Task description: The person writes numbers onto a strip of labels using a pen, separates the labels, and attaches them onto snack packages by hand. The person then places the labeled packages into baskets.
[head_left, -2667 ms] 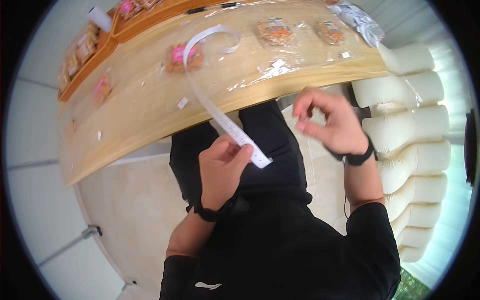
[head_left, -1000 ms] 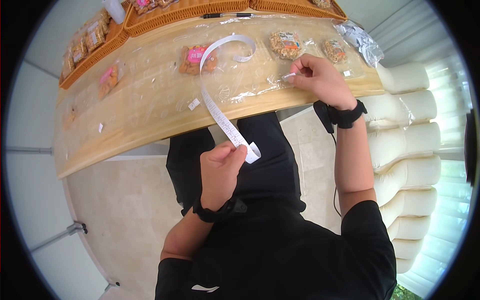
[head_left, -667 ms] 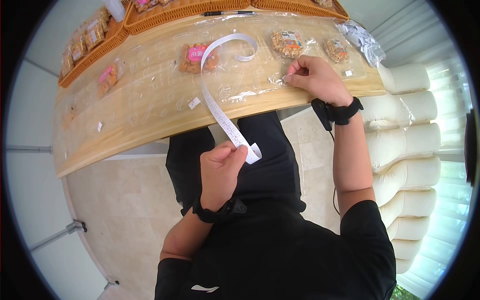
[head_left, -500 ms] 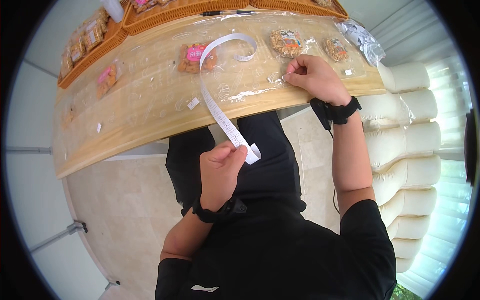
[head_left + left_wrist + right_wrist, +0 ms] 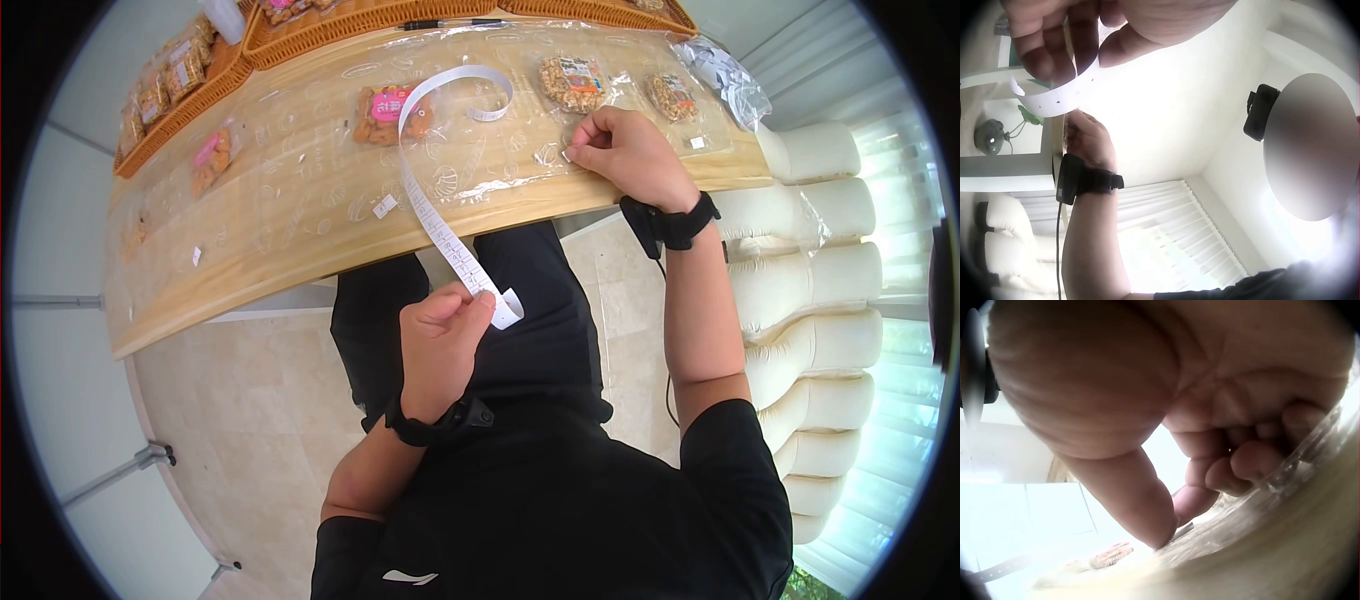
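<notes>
My left hand [image 5: 440, 345] pinches the lower end of a white paper strip [image 5: 425, 205] printed with rows of small black marks. Past the fingers the strip's end curls back; in the left wrist view this curl [image 5: 1057, 103] shows a few dark specks. Its upper part runs over the table and bends into a loop. At the table's front edge, my right hand [image 5: 640, 160] pinches a small white label [image 5: 569, 154] between thumb and forefinger, low against clear plastic. The right wrist view shows the thumb [image 5: 1141, 500] and forefinger meeting at the tips just above the plastic.
Clear packets of snacks lie flat across the wooden table [image 5: 270, 240]: pink-labelled ones [image 5: 392, 115] and nut-like ones [image 5: 574, 82]. Small white labels [image 5: 385, 206] sit on several. Wicker trays [image 5: 370, 30], a pen [image 5: 450, 23] and crumpled plastic [image 5: 725, 80] are along the back and right.
My right hand has moved from near the strip's end forward to the plastic at the table edge, then stayed almost still. The strip's free end, flat earlier, now curls back.
</notes>
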A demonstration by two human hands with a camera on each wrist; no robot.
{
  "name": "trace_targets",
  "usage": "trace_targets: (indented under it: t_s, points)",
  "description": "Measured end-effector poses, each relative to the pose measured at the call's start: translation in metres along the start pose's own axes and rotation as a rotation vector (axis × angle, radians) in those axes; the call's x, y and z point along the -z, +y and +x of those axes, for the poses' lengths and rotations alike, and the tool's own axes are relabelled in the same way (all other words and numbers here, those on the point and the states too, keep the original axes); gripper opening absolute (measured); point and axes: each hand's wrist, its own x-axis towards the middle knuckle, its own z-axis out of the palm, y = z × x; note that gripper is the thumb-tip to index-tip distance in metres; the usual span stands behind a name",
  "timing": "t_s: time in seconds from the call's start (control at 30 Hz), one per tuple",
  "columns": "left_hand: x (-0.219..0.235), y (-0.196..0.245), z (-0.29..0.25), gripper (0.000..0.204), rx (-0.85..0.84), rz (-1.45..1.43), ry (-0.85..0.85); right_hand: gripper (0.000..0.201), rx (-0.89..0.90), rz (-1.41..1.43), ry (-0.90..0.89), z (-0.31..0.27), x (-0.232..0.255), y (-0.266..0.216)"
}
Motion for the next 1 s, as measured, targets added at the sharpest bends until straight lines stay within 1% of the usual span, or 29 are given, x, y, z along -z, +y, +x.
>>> trace_targets:
  t_s: [0.2, 0.33, 0.4, 0.43, 0.5, 0.53, 0.57, 0.6, 0.63, 0.67, 0.73, 0.8, 0.87, 0.93, 1.0]
  points:
    - [0.000, 0.000, 0.000, 0.011, -0.001, 0.022, -0.006, 0.016, 0.038, -0.039, 0.024, 0.000, -0.003, 0.002]
    - [0.001, 0.002, -0.001, 0.011, 0.000, 0.029, -0.013, 0.013, 0.022, -0.067, 0.033, 0.000, -0.003, 0.004]
    - [-0.001, 0.001, -0.002, 0.011, -0.011, 0.010, -0.010, 0.011, 0.088, -0.046, 0.083, 0.003, -0.004, 0.011]
    - [-0.001, 0.001, -0.002, 0.012, -0.019, -0.009, -0.006, 0.011, 0.092, -0.048, 0.084, 0.002, -0.003, 0.011]
    - [-0.001, 0.002, -0.003, 0.012, -0.029, 0.008, -0.004, 0.008, 0.092, 0.018, 0.201, -0.006, -0.003, 0.007]
    - [-0.001, 0.003, -0.003, 0.012, -0.036, 0.025, -0.001, 0.008, 0.098, 0.015, 0.197, -0.011, -0.003, 0.005]
    - [0.000, 0.003, -0.003, 0.012, -0.039, 0.022, 0.008, 0.007, 0.142, 0.056, 0.231, -0.017, -0.005, 0.003]
    - [0.001, 0.004, -0.003, 0.013, -0.034, 0.079, -0.005, 0.006, 0.185, 0.099, 0.263, -0.025, -0.008, 0.001]
    - [0.003, 0.004, -0.003, 0.013, -0.027, 0.139, -0.016, 0.005, 0.196, 0.165, 0.213, -0.037, -0.011, -0.013]
    - [0.003, 0.005, -0.002, 0.013, -0.026, 0.139, -0.006, 0.008, 0.219, 0.202, 0.125, -0.048, -0.014, -0.021]
    - [-0.001, 0.007, -0.001, 0.014, -0.048, 0.159, -0.004, 0.015, 0.348, 0.202, -0.094, -0.069, -0.021, -0.039]
    - [-0.003, 0.011, -0.001, 0.013, -0.040, 0.162, -0.006, 0.024, 0.407, 0.231, -0.232, -0.082, -0.034, -0.048]
    - [-0.004, 0.013, 0.000, 0.012, -0.056, 0.109, -0.023, 0.027, 0.427, 0.263, -0.263, -0.087, -0.049, -0.050]
    - [-0.004, 0.012, 0.001, 0.012, -0.048, 0.072, -0.028, 0.026, 0.469, 0.281, -0.215, -0.090, -0.059, -0.051]
    - [-0.003, 0.013, 0.001, 0.013, -0.032, 0.041, -0.060, 0.026, 0.494, 0.280, -0.206, -0.090, -0.063, -0.050]
